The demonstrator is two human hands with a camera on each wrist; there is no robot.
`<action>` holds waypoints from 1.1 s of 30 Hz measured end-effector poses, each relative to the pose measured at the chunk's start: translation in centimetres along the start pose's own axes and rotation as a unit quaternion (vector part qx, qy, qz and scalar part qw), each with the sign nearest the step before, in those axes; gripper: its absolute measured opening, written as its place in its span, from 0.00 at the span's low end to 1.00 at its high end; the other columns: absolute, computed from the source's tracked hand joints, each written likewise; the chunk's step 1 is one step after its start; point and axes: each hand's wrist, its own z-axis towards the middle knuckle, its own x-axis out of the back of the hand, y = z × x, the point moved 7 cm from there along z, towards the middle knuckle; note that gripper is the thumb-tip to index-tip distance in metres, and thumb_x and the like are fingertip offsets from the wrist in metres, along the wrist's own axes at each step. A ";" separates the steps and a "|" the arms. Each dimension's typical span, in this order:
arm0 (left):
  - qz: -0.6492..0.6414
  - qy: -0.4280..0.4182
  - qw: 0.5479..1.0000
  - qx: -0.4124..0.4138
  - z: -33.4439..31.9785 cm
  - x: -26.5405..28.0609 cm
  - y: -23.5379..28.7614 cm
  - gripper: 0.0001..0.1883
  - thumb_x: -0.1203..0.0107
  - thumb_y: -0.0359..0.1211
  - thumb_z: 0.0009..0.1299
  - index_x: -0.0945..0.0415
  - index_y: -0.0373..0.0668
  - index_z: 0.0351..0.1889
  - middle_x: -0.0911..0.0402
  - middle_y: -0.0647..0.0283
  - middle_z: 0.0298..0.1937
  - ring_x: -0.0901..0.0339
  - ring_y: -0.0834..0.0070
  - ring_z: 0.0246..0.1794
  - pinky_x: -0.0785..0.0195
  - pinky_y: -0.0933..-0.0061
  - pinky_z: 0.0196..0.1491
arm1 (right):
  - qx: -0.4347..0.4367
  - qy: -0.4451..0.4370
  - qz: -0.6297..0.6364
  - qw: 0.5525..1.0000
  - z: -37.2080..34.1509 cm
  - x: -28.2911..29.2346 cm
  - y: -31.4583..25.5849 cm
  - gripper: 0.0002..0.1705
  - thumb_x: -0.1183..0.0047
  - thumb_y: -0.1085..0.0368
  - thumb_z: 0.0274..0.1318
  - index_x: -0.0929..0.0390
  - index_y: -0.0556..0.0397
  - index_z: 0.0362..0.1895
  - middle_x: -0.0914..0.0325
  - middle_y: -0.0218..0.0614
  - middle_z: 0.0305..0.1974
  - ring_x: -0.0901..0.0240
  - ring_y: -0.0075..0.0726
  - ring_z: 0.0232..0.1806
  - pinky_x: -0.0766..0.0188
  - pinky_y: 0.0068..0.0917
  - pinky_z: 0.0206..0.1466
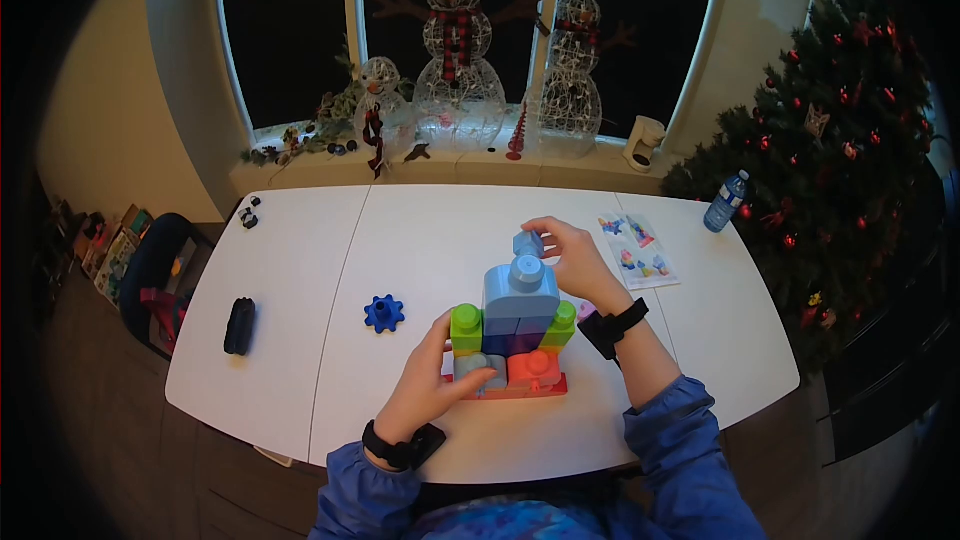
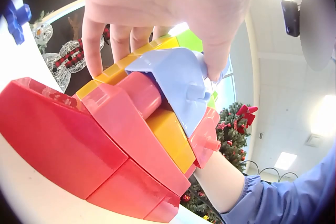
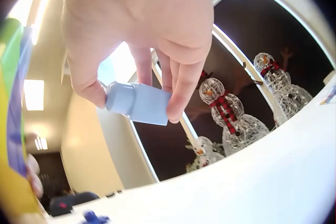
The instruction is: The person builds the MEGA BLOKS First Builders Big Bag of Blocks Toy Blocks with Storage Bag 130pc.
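A toy-block building [image 1: 520, 325] stands on the table, with a red base, coral and grey-blue blocks low in front, green blocks at both sides and a light-blue arch block [image 1: 521, 292] high in the middle. My left hand [image 1: 425, 385] grips its left side, the thumb on the grey-blue block [image 2: 181, 82] and the fingers behind. Just behind the top of the building, my right hand [image 1: 572, 258] pinches a small light-blue block [image 3: 139, 103] with a round stud between thumb and fingers. In the right wrist view this block is held up above the table.
A dark-blue gear-shaped piece [image 1: 384, 314] lies left of the building. Farther left is a black case [image 1: 240, 326]. A picture sheet [image 1: 638, 250] and a water bottle [image 1: 726, 202] are at the right. Wire snowmen [image 1: 459, 60] line the window sill behind the table.
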 end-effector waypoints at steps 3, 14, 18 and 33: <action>0.002 0.001 1.000 -0.001 0.0 0.0 0.0 0.43 0.26 0.37 0.66 0.39 0.39 0.77 0.18 0.55 0.62 0.19 0.65 0.62 0.29 0.59 0.68 | 0.020 0.015 0.173 0.985 0.1 2.3 -3.3 0.28 0.33 0.63 0.60 0.20 0.55 0.64 0.15 0.35 0.50 0.20 0.28 0.50 0.20 0.30 0.56; -0.023 -0.012 0.999 0.022 -0.1 -0.1 -0.4 0.44 0.27 0.39 0.67 0.39 0.39 0.78 0.21 0.50 0.66 0.22 0.58 0.67 0.29 0.56 0.69 | 0.014 -0.048 0.290 0.956 -1.0 4.1 -14.6 0.22 0.45 0.54 0.75 0.18 0.60 0.59 0.15 0.33 0.49 0.22 0.24 0.49 0.26 0.27 0.57; -0.021 -0.011 1.000 0.020 -0.1 -0.1 -0.4 0.44 0.27 0.39 0.67 0.39 0.39 0.78 0.21 0.50 0.66 0.22 0.58 0.67 0.29 0.56 0.69 | -0.002 -0.055 0.214 0.975 -1.5 3.6 -14.7 0.21 0.39 0.55 0.70 0.16 0.59 0.55 0.14 0.32 0.44 0.22 0.25 0.44 0.25 0.27 0.53; -0.016 -0.001 1.000 0.010 0.0 -0.1 0.2 0.42 0.28 0.38 0.68 0.39 0.39 0.77 0.19 0.55 0.63 0.20 0.65 0.63 0.30 0.60 0.68 | 0.102 0.066 0.090 0.989 -3.3 2.5 -15.2 0.20 0.34 0.61 0.63 0.17 0.59 0.54 0.12 0.37 0.41 0.18 0.29 0.43 0.23 0.28 0.52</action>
